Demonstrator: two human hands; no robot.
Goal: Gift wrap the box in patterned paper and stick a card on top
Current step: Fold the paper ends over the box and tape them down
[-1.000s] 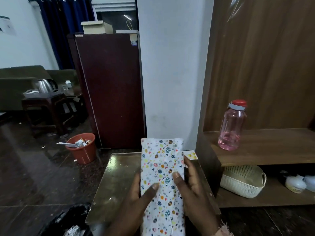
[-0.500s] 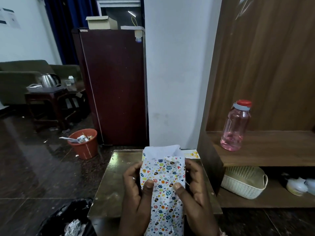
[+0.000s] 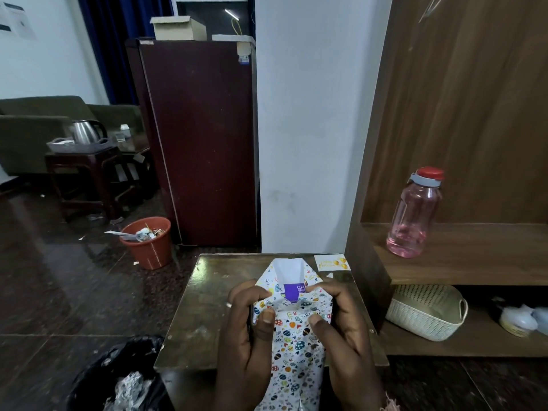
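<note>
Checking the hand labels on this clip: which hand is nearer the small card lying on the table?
Right. The right hand grips the wrapped box just below the card; the left hand holds the box's far side.

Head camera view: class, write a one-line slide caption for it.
Both hands, left hand and right hand, fold patterned paper over the box's purple end; card waits on the table.

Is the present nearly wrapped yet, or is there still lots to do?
Over halfway, I think. Done: patterned paper already covers the long sides of the box. In hand: the left hand and right hand are folding in the far end, where a purple patch of box still shows. Left: closing that end, then sticking on the card, which lies on the table.
</note>
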